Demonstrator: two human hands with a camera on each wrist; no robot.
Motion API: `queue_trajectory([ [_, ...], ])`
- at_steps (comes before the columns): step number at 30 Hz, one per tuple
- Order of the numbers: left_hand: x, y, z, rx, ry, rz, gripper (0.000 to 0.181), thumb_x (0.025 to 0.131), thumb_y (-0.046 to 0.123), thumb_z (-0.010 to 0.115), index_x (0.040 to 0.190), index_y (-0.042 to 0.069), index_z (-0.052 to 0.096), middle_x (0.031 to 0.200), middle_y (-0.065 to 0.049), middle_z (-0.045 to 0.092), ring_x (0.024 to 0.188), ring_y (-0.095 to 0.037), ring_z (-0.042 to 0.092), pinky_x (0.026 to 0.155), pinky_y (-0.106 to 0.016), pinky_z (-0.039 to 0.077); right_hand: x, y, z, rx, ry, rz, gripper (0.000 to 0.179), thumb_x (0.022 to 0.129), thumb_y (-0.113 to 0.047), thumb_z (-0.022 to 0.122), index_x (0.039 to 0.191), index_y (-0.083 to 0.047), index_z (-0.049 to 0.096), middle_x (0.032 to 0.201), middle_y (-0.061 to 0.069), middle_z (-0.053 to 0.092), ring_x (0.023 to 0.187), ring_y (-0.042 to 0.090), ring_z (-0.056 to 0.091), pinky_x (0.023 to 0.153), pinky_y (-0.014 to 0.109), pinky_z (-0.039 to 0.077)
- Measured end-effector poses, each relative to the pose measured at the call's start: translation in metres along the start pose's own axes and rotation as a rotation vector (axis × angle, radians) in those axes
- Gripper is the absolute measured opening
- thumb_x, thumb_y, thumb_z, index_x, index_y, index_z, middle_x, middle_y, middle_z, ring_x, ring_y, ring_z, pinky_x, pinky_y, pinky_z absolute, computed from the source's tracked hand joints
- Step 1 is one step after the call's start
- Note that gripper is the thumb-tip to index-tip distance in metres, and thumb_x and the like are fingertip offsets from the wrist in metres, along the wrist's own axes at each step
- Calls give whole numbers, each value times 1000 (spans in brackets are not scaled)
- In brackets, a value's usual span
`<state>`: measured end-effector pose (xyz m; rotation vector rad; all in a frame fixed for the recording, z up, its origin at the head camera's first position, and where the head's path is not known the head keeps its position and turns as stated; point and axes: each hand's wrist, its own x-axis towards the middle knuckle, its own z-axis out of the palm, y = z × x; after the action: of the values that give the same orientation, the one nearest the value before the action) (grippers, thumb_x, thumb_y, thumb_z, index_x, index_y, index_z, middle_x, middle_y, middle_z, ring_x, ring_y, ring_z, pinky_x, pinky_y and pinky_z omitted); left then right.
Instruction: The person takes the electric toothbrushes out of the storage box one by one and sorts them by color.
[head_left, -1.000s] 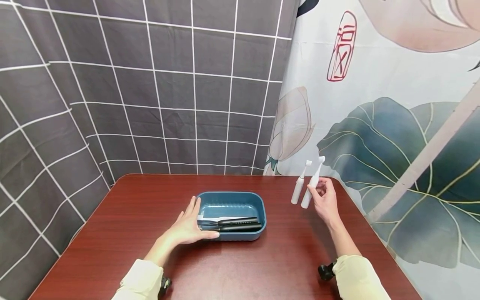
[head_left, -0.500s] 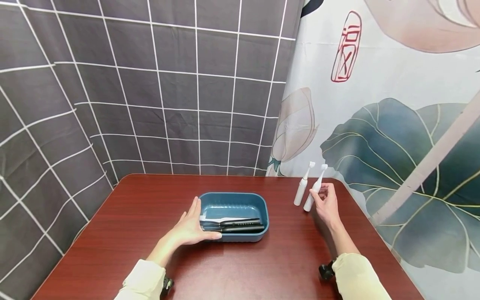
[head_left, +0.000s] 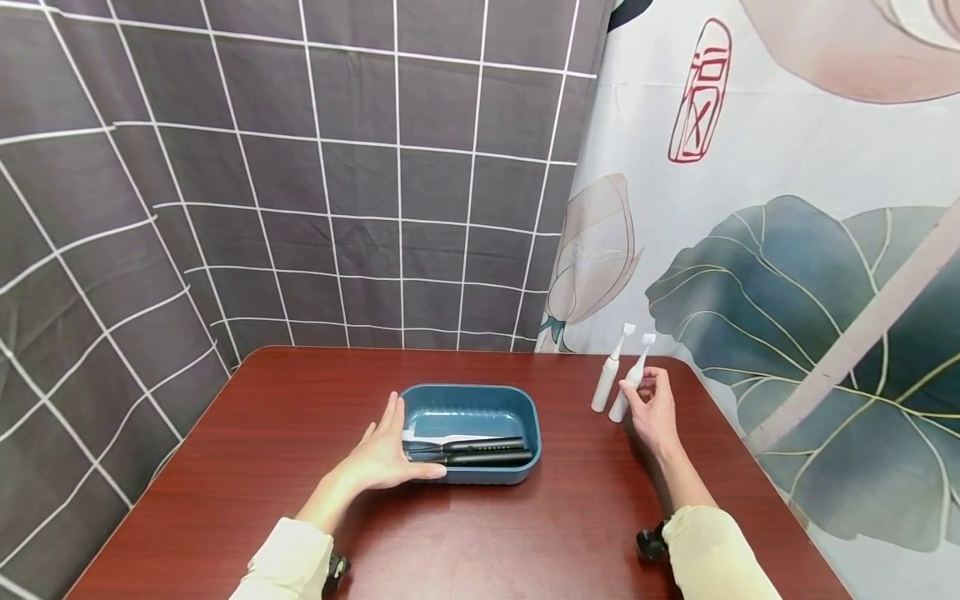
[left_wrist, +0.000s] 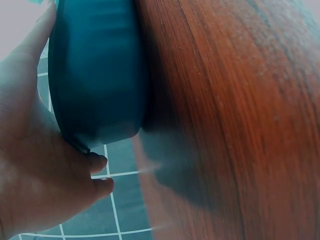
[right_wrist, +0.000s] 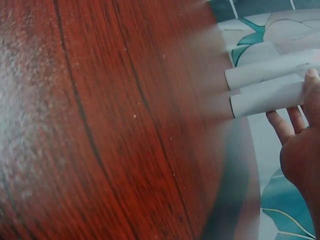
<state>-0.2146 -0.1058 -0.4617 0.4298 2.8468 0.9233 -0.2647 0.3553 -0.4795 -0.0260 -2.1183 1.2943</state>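
In the head view two white electric toothbrushes stand upright at the table's right rear. My right hand [head_left: 654,415] pinches the nearer electric toothbrush [head_left: 628,393] by its handle, between thumb and fingers. Close on its left is the other electric toothbrush [head_left: 606,383], untouched. My left hand [head_left: 382,454] rests spread over the left end of a blue rectangular bin [head_left: 487,476], thumb along the front rim and straight fingers at the left side. Inside the bin lie two black electric toothbrushes [head_left: 487,458] and a white one [head_left: 457,437], their left ends partly hidden by the hand.
The reddish-brown wooden table [head_left: 300,400] has its right edge close beyond my right hand. Behind it hang a grey checked curtain [head_left: 352,183] and a white curtain [head_left: 622,125] with lotus prints.
My right hand has lowered the toothbrush slightly, its base and head now sitting lower beside the other one. My left hand stays at the bin; the head view shifted a little.
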Motion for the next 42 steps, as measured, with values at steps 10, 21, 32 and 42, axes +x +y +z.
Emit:
queue_trajectory([
  [10,-2,1,-1,7,-3,-18,143,64,75,79,158,-5,6,166,-22,1,148,-42,22,119,-57,12,3,6,1,11,-7,-41,35,92,-8,73,116,-1,48,95,9,56,78,5,52,70,11,41],
  [21,-2,1,0,7,12,-13,144,63,76,79,158,-7,8,165,-24,4,146,-44,25,119,-56,13,3,2,3,-65,-16,56,39,94,-7,71,122,2,47,102,19,59,85,7,50,78,20,40],
  [32,-2,1,0,9,5,-15,144,63,76,78,158,-6,7,166,-23,2,147,-43,24,119,-56,13,1,0,0,-101,-29,68,48,91,-9,76,129,0,47,101,20,60,89,22,54,81,26,41],
  [42,-2,0,0,31,4,-9,144,64,76,78,157,-7,6,166,-23,2,148,-41,22,120,-55,12,-8,-20,-11,27,197,68,57,84,-17,84,131,-6,56,102,12,59,90,17,60,80,13,49],
])
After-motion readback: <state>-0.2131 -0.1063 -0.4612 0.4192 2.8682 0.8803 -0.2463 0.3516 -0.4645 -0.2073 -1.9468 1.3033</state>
